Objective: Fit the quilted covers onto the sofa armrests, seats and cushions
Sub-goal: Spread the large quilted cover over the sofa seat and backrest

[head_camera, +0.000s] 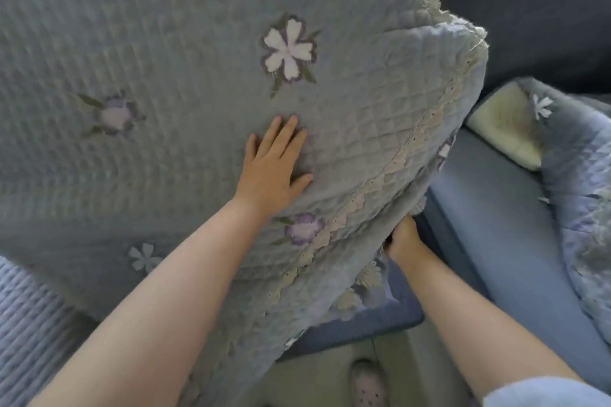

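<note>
We press our left hand (276,168) flat, fingers straight, on the quilted cover (185,69) over the big cushion, while our right hand (405,239) grips its lace edge underneath. The blue seat (489,208) looks bare; another cover (582,175) lies bunched there.
</note>
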Available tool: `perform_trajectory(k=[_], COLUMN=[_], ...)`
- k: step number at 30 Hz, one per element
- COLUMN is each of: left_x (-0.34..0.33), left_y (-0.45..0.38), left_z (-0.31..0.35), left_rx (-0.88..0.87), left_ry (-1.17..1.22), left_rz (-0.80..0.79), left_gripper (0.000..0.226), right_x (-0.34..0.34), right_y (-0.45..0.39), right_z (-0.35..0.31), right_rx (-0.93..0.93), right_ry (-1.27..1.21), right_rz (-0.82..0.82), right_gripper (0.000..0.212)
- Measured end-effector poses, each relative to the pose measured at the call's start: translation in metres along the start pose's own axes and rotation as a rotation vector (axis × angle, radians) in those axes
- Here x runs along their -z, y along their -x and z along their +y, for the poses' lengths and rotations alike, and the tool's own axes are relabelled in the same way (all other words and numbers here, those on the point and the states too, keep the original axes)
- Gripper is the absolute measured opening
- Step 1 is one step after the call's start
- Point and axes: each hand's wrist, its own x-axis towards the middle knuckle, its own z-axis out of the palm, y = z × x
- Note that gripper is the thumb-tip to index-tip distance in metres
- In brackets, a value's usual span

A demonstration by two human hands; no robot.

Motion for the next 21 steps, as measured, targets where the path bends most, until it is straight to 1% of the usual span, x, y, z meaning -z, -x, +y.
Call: perform_trajectory(k=[2,4,5,6,7,8,10,11,12,14,17,21], left_x=[-0.032,-0.063,-0.076,-0.089,-0.103,-0.114,-0.130,-0.140,-0.147,-0.157,-0.173,-0.195], left_y=[0.003,0.007,0.009,0.013,0.018,0.021,0.027,0.032,0.039,0.052,0.076,0.110], left_z=[-0.016,-0.027,-0.031,-0.033,-0.036,-0.039,-0.052,-0.061,-0.069,-0.079,-0.090,-0.112], left_rx=[0.142,0.185,0.167,0.124,0.064,0.008,-0.092,-0.114,-0.138,-0.174,-0.145,-0.093], left_ry=[-0.042,-0.139,-0.198,-0.243,-0.292,-0.329,-0.407,-0.435,-0.446,-0.473,-0.499,-0.541], left_rz=[-0.140,-0.262,-0.287,-0.263,-0.206,-0.136,0.039,0.090,0.115,0.174,0.181,0.221], left_gripper=[0.076,0.080,0.081,0.085,0.090,0.096,0.106,0.110,0.113,0.116,0.115,0.106], right_x=[0.001,0.003,0.003,0.003,0.004,0.005,0.011,0.012,0.014,0.014,0.007,-0.010], right_y=[-0.029,-0.052,-0.060,-0.068,-0.077,-0.080,-0.084,-0.087,-0.086,-0.083,-0.079,-0.074], right_z=[0.005,0.019,0.025,0.032,0.045,0.054,0.070,0.084,0.097,0.119,0.151,0.185], right_rx=[-0.039,-0.030,-0.003,0.018,0.016,0.012,-0.022,-0.045,-0.082,-0.147,-0.254,-0.236], right_ry=[-0.021,0.122,0.176,0.223,0.274,0.384,0.667,0.789,0.849,0.838,0.755,0.696], right_rz=[0.036,0.071,0.062,0.024,-0.026,-0.064,-0.130,-0.155,-0.164,-0.171,-0.163,-0.184], right_gripper=[0.033,0.043,0.047,0.052,0.056,0.058,0.055,0.052,0.050,0.050,0.053,0.061])
